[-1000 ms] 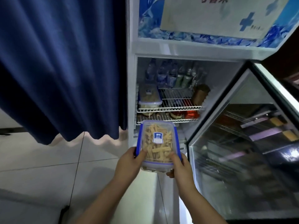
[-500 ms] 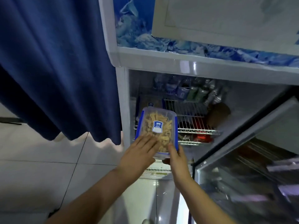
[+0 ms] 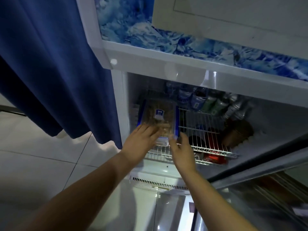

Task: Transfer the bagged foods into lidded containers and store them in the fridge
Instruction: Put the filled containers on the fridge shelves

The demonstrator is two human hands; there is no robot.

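A clear lidded container [image 3: 158, 114] with blue clips and a blue label, full of pale food strips, lies inside the open fridge [image 3: 166, 65] at the left of the upper wire shelf [image 3: 208, 139]. It rests on top of another lidded container [image 3: 162, 143], of which only the near edge shows. My left hand [image 3: 141, 140] lies flat with spread fingers against the top container's near end. My right hand [image 3: 181, 147] touches its near right corner with extended fingertips. Neither hand wraps around it.
Several bottles and cans [image 3: 200, 100] lie along the back of the shelf, with a brown jar [image 3: 236, 134] at its right. Red items [image 3: 215, 158] sit on the lower shelf. The glass door [image 3: 266, 189] stands open at right. A blue curtain [image 3: 50, 64] hangs at left.
The container went from in front of the fridge onto the shelf, on top of the other container. My hands moved from gripping its sides to touching its near end with open fingers.
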